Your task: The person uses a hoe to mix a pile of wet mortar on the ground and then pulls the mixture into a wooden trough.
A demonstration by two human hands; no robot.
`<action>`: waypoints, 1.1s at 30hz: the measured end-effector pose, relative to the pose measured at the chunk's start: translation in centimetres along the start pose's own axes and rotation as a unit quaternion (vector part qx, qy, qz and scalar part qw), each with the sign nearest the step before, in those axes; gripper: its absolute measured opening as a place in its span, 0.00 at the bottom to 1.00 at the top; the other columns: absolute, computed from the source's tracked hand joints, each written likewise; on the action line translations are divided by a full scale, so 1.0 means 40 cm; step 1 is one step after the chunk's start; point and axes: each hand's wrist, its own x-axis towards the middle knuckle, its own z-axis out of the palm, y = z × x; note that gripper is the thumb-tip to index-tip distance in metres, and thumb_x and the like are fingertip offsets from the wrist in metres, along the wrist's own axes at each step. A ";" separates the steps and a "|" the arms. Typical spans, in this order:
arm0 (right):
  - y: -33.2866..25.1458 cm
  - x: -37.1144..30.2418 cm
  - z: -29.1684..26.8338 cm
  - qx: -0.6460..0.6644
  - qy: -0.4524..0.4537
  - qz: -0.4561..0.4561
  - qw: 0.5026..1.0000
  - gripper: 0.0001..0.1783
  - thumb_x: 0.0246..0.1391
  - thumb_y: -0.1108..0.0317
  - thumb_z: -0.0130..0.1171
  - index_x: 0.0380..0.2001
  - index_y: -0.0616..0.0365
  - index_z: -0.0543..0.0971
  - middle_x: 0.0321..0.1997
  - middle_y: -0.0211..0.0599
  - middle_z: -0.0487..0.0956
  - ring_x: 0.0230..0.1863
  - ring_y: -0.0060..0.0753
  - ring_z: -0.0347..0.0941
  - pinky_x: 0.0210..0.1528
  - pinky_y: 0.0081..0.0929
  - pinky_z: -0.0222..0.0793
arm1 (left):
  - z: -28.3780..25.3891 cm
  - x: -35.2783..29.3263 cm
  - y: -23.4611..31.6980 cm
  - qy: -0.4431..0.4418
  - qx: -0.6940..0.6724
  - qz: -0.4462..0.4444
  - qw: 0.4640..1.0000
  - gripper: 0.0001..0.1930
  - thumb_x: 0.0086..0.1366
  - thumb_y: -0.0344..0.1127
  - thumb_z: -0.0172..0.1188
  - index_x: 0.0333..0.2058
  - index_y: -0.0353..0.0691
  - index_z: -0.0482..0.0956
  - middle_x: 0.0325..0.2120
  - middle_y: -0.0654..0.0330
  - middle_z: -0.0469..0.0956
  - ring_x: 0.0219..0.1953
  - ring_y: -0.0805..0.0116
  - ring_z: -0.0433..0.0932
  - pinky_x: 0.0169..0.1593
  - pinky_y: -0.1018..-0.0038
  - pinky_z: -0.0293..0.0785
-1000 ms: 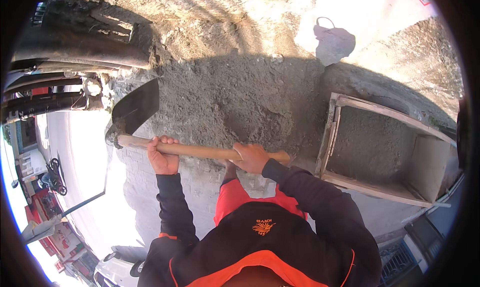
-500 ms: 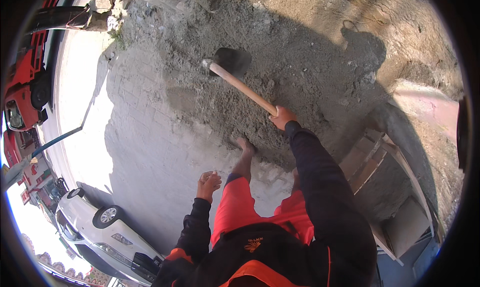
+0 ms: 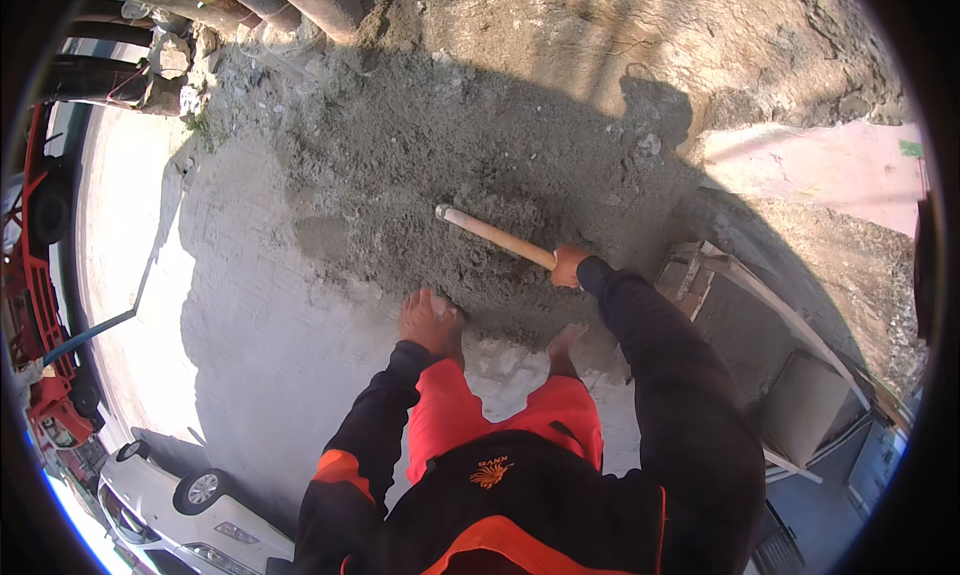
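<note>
My right hand (image 3: 569, 266) is closed round the wooden handle of a hoe (image 3: 497, 237). The handle slants up and left, its far end resting low over a heap of grey damp sand or mortar mix (image 3: 390, 175). The hoe's blade does not show; it seems sunk in the mix or hidden behind the handle. My left hand (image 3: 431, 322) hangs in front of my left shin, holding nothing, with its fingers loosely apart. My bare right foot (image 3: 566, 347) stands at the heap's near edge.
To the right stands a wooden box-like frame (image 3: 790, 325) with boards. A pale pink slab (image 3: 815, 170) lies beyond it. Thick pipes (image 3: 290, 0) run along the far left top. Beyond a blue pole (image 3: 95, 337) are a white car (image 3: 190, 505) and a red truck (image 3: 40, 275).
The hoe has come down and nearer, its dark blade dropping out of sight at the heap. My left hand has moved forward to my shin, its fingers loosening. The view has shifted.
</note>
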 end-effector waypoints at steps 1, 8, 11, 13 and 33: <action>0.067 -0.083 -0.022 -0.033 -0.016 -0.034 0.999 0.21 0.49 0.62 0.60 0.43 0.65 0.77 0.29 0.46 0.80 0.27 0.38 0.79 0.28 0.37 0.73 | 0.011 0.040 0.103 0.016 0.055 0.081 0.995 0.30 0.52 0.42 0.69 0.51 0.37 0.70 0.45 0.49 0.75 0.51 0.49 0.72 0.55 0.55 0.66; 0.693 -0.670 -0.036 -0.034 0.067 -0.115 0.991 0.22 0.42 0.62 0.61 0.43 0.56 0.78 0.34 0.49 0.81 0.38 0.54 0.79 0.43 0.47 0.73 | 0.214 0.059 0.705 -0.204 0.180 0.431 0.860 0.21 0.46 0.39 0.72 0.38 0.42 0.74 0.35 0.53 0.77 0.43 0.50 0.75 0.49 0.56 0.67; 1.019 -0.984 0.035 -0.025 0.140 -0.038 0.989 0.17 0.41 0.64 0.61 0.39 0.52 0.79 0.32 0.48 0.81 0.39 0.53 0.79 0.42 0.46 0.73 | 0.392 -0.107 1.031 -0.285 0.079 0.543 0.786 0.16 0.48 0.39 0.69 0.31 0.43 0.72 0.27 0.52 0.77 0.34 0.48 0.78 0.39 0.55 0.72; 1.208 -1.222 0.095 -0.027 0.177 0.114 0.977 0.14 0.40 0.65 0.61 0.35 0.48 0.80 0.31 0.44 0.81 0.40 0.51 0.79 0.41 0.46 0.73 | 0.502 -0.282 1.290 -0.314 0.054 0.597 0.736 0.15 0.50 0.39 0.66 0.32 0.42 0.71 0.28 0.51 0.78 0.34 0.48 0.80 0.36 0.53 0.74; 0.697 -1.504 0.031 0.697 -0.197 -0.689 -0.022 0.67 0.47 0.18 0.38 0.65 0.77 0.49 0.61 0.65 0.65 0.64 0.54 0.63 0.63 0.46 0.59 | 0.430 -0.331 1.130 -0.294 0.225 0.376 0.850 0.14 0.54 0.42 0.65 0.35 0.42 0.73 0.27 0.49 0.80 0.33 0.44 0.80 0.37 0.52 0.75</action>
